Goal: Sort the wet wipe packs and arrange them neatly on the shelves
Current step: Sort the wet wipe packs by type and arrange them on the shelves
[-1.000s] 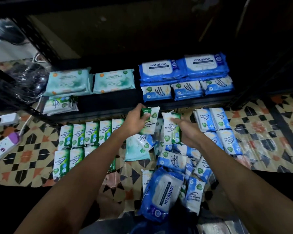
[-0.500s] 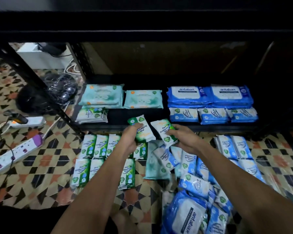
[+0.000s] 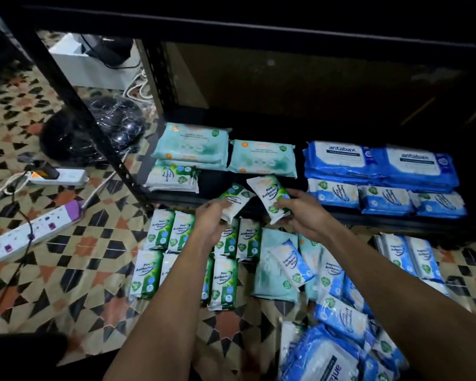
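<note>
So you've got a green pine pack (image 3: 235, 200) gripped in your left hand (image 3: 210, 220) and another pine pack (image 3: 271, 195) pinched in your right hand (image 3: 302, 215), fingers curled round each, both held just over the front edge of the bottom shelf (image 3: 176, 198). On that shelf: one pine pack (image 3: 172, 178) on the left, teal packs (image 3: 261, 158) behind, blue antabax packs (image 3: 382, 163) on the right. More green packs (image 3: 160, 229) sit in rows on the tiled floor (image 3: 66, 270) below, with blue ones piled to the right.
</note>
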